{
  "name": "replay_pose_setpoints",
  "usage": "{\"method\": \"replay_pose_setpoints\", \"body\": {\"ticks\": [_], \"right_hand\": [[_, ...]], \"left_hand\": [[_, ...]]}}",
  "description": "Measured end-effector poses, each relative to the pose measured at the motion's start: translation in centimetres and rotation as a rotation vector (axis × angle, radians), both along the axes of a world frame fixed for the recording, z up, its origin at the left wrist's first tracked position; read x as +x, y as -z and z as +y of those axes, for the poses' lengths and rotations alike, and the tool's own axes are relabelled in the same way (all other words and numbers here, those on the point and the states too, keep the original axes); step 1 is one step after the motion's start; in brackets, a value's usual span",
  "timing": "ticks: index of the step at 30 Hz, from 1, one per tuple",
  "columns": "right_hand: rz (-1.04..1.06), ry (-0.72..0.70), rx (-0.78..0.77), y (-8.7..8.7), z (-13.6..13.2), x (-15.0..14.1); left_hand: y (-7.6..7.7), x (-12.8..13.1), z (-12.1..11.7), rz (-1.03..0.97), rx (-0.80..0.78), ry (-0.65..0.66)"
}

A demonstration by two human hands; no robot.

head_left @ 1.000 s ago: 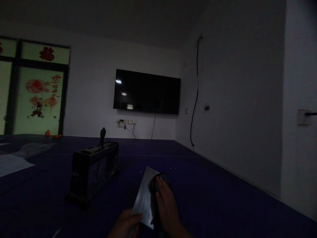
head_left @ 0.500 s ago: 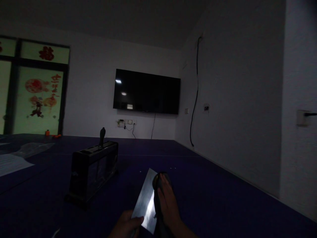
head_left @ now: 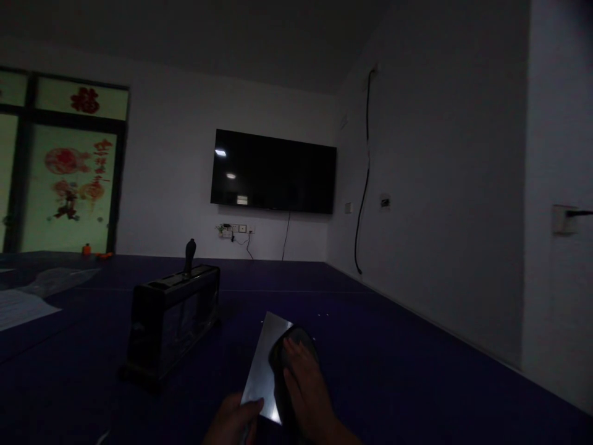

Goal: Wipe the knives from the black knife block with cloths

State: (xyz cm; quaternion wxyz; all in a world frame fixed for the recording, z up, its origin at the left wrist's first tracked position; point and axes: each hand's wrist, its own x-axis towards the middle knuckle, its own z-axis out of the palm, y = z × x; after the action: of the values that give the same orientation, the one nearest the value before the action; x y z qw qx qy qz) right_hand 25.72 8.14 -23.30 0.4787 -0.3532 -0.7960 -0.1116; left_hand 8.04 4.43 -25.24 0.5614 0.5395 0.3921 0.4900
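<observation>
A cleaver point(head_left: 260, 371) with a broad, shiny rectangular blade is tilted up in front of me. My left hand point(head_left: 236, 418) is closed around its lower end, with the thumb lying on the blade; most of the handle is hidden. Against the right part of the blade, my right hand point(head_left: 308, 386) presses a dark cloth point(head_left: 278, 364), its fingers together over the cloth. To the left stands a black knife block point(head_left: 173, 315) with a single dark handle point(head_left: 189, 256) sticking up from its top.
Everything stands on a dark blue table point(head_left: 393, 371). Papers point(head_left: 25, 309) and clear plastic point(head_left: 58, 280) lie at the left, small orange items point(head_left: 88, 250) at the far edge. A wall point(head_left: 440, 247) runs along the right side. A television point(head_left: 273, 173) hangs behind.
The right hand and the cloth have shifted left across the blade, covering more of it. The cleaver has moved slightly left and tilted a little in the left hand's grip.
</observation>
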Motion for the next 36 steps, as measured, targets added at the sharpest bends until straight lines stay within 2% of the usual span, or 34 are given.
{"method": "replay_pose_setpoints", "body": {"ticks": [6, 12, 15, 19, 26, 31, 36], "right_hand": [[-0.251, -0.174, 0.075, -0.9, -1.6, -0.2], [-0.457, -0.294, 0.198, -1.6, -2.1, -0.6], [-0.464, -0.328, 0.206, -1.6, -2.3, -0.8], [-0.369, -0.398, 0.213, -1.3, -2.4, -0.9], [-0.353, -0.418, 0.204, -2.1, -2.8, -0.9], [-0.443, -0.358, 0.127, -2.6, -3.0, -1.0], [-0.477, -0.277, 0.104, -2.6, -3.4, -0.8]], "left_hand": [[-0.2, 0.1, 0.8, 0.033, -0.05, -0.071], [-1.0, 0.2, 0.0, -0.031, -0.013, -0.119], [-1.0, 0.1, 0.0, -0.07, -0.042, -0.14], [-0.7, 0.0, 0.6, -0.073, -0.087, -0.159], [-1.2, 0.0, 0.6, -0.102, -0.043, -0.178], [-1.6, 0.0, 0.3, -0.148, -0.014, -0.132], [-1.2, -0.1, 0.3, -0.178, -0.007, -0.139]]}}
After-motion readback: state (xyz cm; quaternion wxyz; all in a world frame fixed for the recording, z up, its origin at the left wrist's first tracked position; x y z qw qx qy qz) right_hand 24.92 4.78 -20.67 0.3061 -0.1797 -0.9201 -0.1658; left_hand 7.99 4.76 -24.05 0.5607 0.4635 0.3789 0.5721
